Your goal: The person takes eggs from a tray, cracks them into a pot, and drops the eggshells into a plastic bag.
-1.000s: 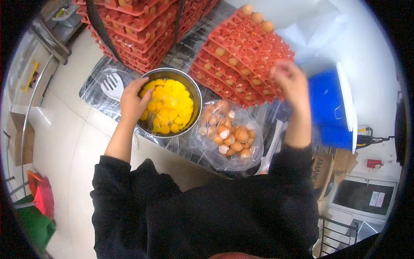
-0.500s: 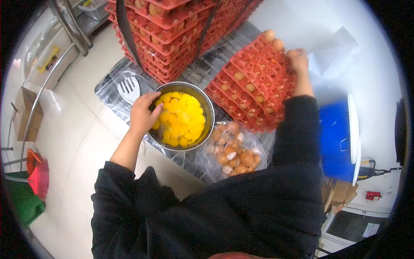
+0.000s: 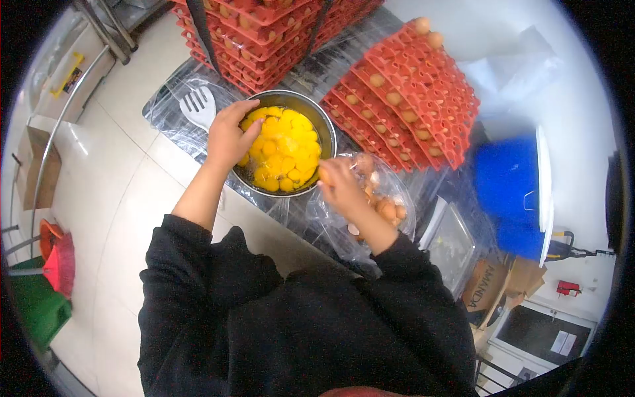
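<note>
A round metal pot holds many yellow yolks. My left hand grips the pot's left rim, thumb over the inside edge. At the right rim, my right hand is closed on a brown egg. Under and beside that hand lies a clear plastic bag with broken eggshells. Behind and to the right rises a stack of red egg trays; two eggs sit at the back corner of its top tray.
A taller strapped stack of red trays stands behind the pot. A white slotted spatula lies left of it. On the right are a blue bin, a clear plastic container and a cardboard box.
My right hand has come from the top tray's back corner to the pot's right rim with an egg. One fewer egg shows on that corner than at first. My left hand stays on the pot.
</note>
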`<state>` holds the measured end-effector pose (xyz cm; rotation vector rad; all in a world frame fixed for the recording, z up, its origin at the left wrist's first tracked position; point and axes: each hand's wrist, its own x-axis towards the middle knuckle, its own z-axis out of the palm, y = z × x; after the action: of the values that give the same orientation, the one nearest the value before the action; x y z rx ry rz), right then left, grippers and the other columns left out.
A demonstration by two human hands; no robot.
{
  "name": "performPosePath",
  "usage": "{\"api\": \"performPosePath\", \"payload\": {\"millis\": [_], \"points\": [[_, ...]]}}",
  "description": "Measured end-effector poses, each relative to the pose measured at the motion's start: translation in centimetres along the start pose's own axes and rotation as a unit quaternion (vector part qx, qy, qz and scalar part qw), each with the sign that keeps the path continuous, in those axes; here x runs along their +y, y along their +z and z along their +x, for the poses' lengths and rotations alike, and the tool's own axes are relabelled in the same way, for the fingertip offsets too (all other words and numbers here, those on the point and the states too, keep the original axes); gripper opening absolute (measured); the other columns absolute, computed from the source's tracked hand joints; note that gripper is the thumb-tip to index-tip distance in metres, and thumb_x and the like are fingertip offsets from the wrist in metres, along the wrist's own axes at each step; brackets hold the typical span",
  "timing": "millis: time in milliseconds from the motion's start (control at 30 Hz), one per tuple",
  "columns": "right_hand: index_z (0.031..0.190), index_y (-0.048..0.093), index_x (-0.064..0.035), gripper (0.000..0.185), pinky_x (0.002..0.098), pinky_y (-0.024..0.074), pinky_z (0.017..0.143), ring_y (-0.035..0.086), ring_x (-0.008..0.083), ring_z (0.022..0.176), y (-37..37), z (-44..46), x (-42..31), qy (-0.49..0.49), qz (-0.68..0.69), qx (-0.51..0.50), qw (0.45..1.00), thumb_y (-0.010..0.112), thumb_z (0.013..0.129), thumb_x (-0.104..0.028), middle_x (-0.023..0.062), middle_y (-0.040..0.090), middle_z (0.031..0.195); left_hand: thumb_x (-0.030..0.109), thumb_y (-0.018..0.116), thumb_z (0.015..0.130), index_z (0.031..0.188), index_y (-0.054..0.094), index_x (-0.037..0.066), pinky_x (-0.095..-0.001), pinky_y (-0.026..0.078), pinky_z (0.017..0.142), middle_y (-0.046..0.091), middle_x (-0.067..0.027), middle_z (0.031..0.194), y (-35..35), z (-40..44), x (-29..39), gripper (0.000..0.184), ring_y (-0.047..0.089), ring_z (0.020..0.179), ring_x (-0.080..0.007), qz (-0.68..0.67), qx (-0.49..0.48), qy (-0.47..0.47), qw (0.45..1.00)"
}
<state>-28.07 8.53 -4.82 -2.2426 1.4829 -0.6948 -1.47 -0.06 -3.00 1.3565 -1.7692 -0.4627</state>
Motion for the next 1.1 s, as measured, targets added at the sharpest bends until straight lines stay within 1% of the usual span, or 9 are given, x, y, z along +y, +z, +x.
{"api": "performPosePath", "payload": {"millis": [133, 233, 333, 367, 433, 467, 533, 867, 1100], "points": [[0.116, 0.047, -0.0064, 0.044, 0.0412, 0.0414, 0.088, 0.049, 0.0362, 0.103, -0.3, 0.2, -1.0, 0.005, 0.037, 0.056, 0.998, 0.061, 0.075, -0.012, 0.0172, 0.048, 0.112, 0.016, 0.066, 0.074, 0.106, 0.059, 0.007, -0.0347, 0.044, 0.087, 0.06, -0.0119, 0.105, -0.1, -0.3, 0.3, 0.034, 0.057, 0.099, -0.0289, -0.006, 0.001, 0.026, 1.0], [0.117, 0.047, -0.0064, 0.044, 0.042, 0.0415, 0.087, 0.049, 0.0363, 0.102, -0.3, 0.9, -1.4, 0.045, 0.025, 0.013, 0.999, 0.06, 0.075, -0.012, 0.0176, 0.047, 0.111, 0.016, 0.066, 0.074, 0.108, 0.059, 0.007, -0.0353, 0.043, 0.089, 0.059, -0.0121, 0.109, -0.3, -0.3, 1.3, 0.036, 0.056, 0.102, -0.0285, -0.031, -0.031, 0.047, 0.998], [0.118, 0.046, -0.0066, 0.044, 0.0369, 0.0464, 0.076, 0.055, 0.0305, 0.089, 0.3, 1.6, -0.6, 0.0, -0.041, 0.016, 0.999, 0.06, 0.076, -0.013, 0.0131, 0.052, 0.105, 0.017, 0.067, 0.073, 0.111, 0.058, 0.008, -0.0361, 0.042, 0.091, 0.058, -0.0118, 0.114, -0.1, -0.4, 2.8, 0.04, 0.054, 0.106, -0.0283, -0.08, -0.071, 0.089, 0.99], [0.118, 0.045, -0.007, 0.043, 0.0342, 0.0467, 0.072, 0.055, 0.027, 0.084, 0.4, 2.2, 0.0, 0.088, 0.102, -0.009, 0.991, 0.06, 0.078, -0.013, 0.0111, 0.053, 0.103, 0.018, 0.069, 0.072, 0.113, 0.057, 0.008, -0.0362, 0.042, 0.093, 0.057, -0.0116, 0.117, 0.1, -0.8, 3.5, 0.043, 0.053, 0.108, -0.028, -0.103, -0.099, 0.083, 0.986], [0.119, 0.045, -0.0079, 0.042, 0.0287, 0.0474, 0.062, 0.057, 0.0202, 0.074, -0.9, 3.9, -1.8, 0.269, 0.376, -0.063, 0.884, 0.06, 0.08, -0.014, 0.0072, 0.055, 0.097, 0.018, 0.07, 0.071, 0.114, 0.056, 0.008, -0.0353, 0.043, 0.092, 0.056, -0.0115, 0.118, 1.2, -1.4, 4.9, 0.046, 0.053, 0.109, -0.0274, -0.168, -0.178, 0.083, 0.966], [0.119, 0.045, -0.0084, 0.04, 0.0266, 0.0464, 0.059, 0.056, 0.0174, 0.072, -1.6, 4.8, -2.9, 0.282, 0.472, -0.083, 0.831, 0.059, 0.082, -0.014, 0.006, 0.055, 0.095, 0.018, 0.07, 0.071, 0.115, 0.056, 0.009, -0.0349, 0.043, 0.092, 0.055, -0.0114, 0.119, 1.6, -1.5, 5.5, 0.047, 0.053, 0.109, -0.0271, -0.198, -0.217, 0.085, 0.952], [0.119, 0.046, -0.0094, 0.038, 0.0223, 0.0445, 0.053, 0.054, 0.0118, 0.066, -2.9, 6.7, -4.9, 0.293, 0.645, -0.116, 0.696, 0.058, 0.084, -0.014, 0.0035, 0.055, 0.091, 0.018, 0.071, 0.07, 0.115, 0.057, 0.009, -0.0336, 0.044, 0.09, 0.056, -0.01, 0.118, 1.5, -1.4, 5.7, 0.049, 0.055, 0.108, -0.0256, -0.159, -0.185, 0.126, 0.962], [0.114, 0.051, -0.006, 0.03, 0.0236, 0.0469, 0.054, 0.053, 0.0113, 0.065, 1.8, 8.6, -5.4, 0.335, 0.615, -0.123, 0.703, 0.056, 0.088, -0.019, 0.0029, 0.057, 0.086, 0.008, 0.061, 0.066, 0.112, 0.059, 0.009, -0.0345, 0.046, 0.088, 0.061, -0.0114, 0.108, 1.0, -1.3, 1.2, 0.046, 0.059, 0.1, -0.0273, -0.081, -0.195, 0.099, 0.972], [0.113, 0.052, -0.0056, 0.033, 0.0253, 0.0468, 0.051, 0.051, 0.0105, 0.063, 5.2, 10.1, -3.3, 0.281, 0.444, -0.168, 0.834, 0.06, 0.084, -0.018, 0.0026, 0.056, 0.084, 0.007, 0.059, 0.067, 0.113, 0.06, 0.011, -0.0348, 0.047, 0.086, 0.062, -0.013, 0.106, 0.4, -1.0, -1.3, 0.047, 0.06, 0.096, -0.0285, -0.007, -0.241, 0.066, 0.968]]}}
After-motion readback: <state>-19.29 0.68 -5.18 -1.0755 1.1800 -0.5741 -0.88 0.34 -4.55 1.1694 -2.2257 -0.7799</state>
